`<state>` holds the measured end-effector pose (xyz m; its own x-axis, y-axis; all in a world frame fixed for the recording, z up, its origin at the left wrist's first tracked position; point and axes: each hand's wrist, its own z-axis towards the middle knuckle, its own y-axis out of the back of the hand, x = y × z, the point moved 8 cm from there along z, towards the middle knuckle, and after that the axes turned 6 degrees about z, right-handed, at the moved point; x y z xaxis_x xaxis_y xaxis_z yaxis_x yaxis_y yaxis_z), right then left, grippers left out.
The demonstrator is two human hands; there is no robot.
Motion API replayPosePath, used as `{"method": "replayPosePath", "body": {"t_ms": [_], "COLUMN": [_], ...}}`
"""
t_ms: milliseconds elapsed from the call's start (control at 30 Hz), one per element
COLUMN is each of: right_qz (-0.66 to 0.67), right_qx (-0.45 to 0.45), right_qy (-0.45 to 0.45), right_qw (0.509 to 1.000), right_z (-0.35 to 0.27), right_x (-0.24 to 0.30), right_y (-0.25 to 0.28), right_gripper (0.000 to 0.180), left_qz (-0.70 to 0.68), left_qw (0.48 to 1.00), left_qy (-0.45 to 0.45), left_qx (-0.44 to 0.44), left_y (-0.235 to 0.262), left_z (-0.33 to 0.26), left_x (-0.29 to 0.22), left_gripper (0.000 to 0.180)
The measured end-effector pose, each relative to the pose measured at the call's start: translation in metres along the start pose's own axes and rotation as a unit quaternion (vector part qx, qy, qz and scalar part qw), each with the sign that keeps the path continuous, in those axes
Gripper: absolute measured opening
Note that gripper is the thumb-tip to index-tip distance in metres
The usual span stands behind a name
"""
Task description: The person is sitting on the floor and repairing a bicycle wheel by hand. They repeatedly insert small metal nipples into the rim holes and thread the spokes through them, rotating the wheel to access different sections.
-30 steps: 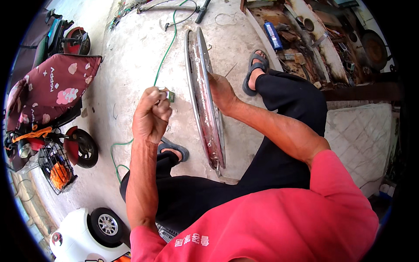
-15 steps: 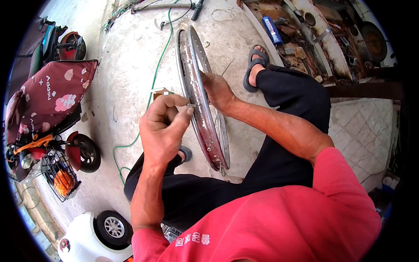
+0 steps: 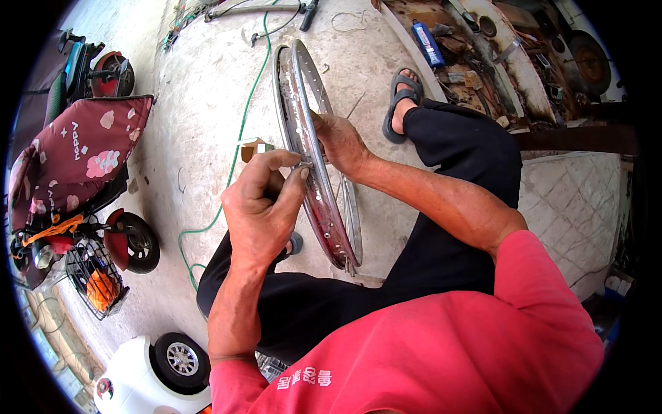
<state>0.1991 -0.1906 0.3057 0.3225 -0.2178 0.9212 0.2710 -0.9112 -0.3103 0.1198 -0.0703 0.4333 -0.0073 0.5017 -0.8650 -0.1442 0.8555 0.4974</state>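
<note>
Metal wheel rim (image 3: 324, 200) stood on edge; left hand (image 3: 265, 207) pinched a small part against it, right hand (image 3: 341, 141) gripped it.

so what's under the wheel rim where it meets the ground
The wheel rim stands upright on bare concrete floor, held by the left hand and right hand. Its lowest point rests near the person's black trousers; the contact spot itself is hard to make out.

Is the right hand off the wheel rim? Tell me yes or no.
No, the right hand grips the metal wheel rim from its far side, while the left hand pinches at its edge.
</note>
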Motion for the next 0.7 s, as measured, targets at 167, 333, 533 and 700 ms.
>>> {"method": "replayPosePath", "body": {"t_ms": [167, 333, 533, 700], "right_qz": [0.002, -0.011, -0.034, -0.039], "right_qx": [0.000, 0.003, -0.005, -0.010], "right_qy": [0.001, 0.003, 0.006, 0.022], "right_qw": [1.000, 1.000, 0.999, 0.999], "right_z": [0.001, 0.001, 0.004, 0.003], "right_x": [-0.003, -0.004, -0.011, -0.009], "right_y": [0.000, 0.001, 0.005, 0.003], "right_gripper": [0.069, 0.070, 0.073, 0.073], "left_qz": [0.045, 0.088, 0.102, 0.078], "left_qw": [0.999, 0.995, 0.992, 0.993], "left_qy": [0.000, -0.046, -0.074, -0.086], "left_qx": [0.009, 0.008, 0.002, 0.002], "left_y": [-0.001, -0.001, -0.002, -0.004], "left_z": [-0.001, -0.003, -0.004, -0.004], "left_x": [-0.003, -0.016, -0.020, -0.020], "left_gripper": [0.015, 0.018, 0.018, 0.017]}}
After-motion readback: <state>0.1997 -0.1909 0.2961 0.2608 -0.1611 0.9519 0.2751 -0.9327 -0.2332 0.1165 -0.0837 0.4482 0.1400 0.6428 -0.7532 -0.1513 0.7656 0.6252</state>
